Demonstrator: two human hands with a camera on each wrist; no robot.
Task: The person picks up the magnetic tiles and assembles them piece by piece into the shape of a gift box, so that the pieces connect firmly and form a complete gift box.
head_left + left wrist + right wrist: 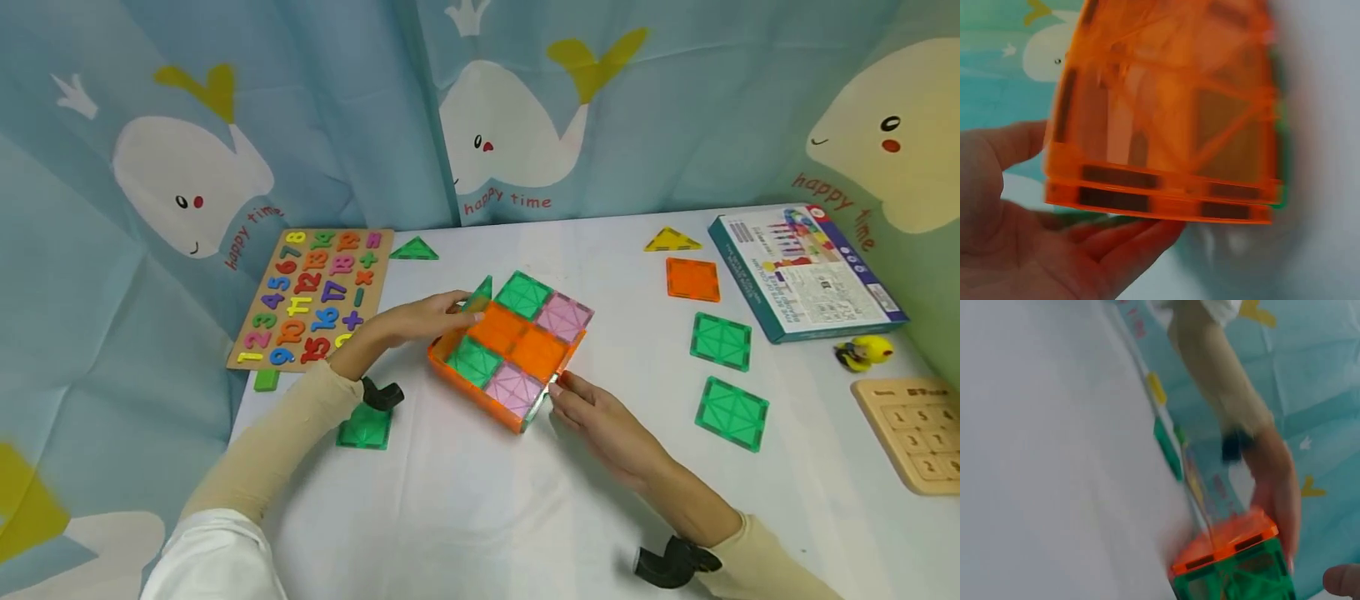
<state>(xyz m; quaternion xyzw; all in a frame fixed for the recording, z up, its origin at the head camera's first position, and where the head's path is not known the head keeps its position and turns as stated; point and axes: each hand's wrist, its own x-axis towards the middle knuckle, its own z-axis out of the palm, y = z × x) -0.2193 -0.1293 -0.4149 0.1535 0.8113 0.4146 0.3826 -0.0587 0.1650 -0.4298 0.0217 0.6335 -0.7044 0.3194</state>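
A flat box of magnetic tiles (513,346) sits mid-table, with orange walls and a top of green, pink and orange squares. My left hand (438,315) rests with straight fingers against its far-left side, by a green triangle standing there. The left wrist view shows the orange wall tiles (1166,125) close up, with my open left hand (1085,250) under them. My right hand (573,398) pinches the green wall tile (1235,578) at the near-right corner. My thumb tip (1342,580) shows beside it, below the orange edge (1225,540).
Loose tiles lie around: two green squares (721,340) and an orange square (693,279) to the right, a yellow triangle (671,241), a green triangle (414,249), and a green square (365,427) under my left forearm. A number puzzle board (311,296) lies at the left, a tile box (806,271) at the right.
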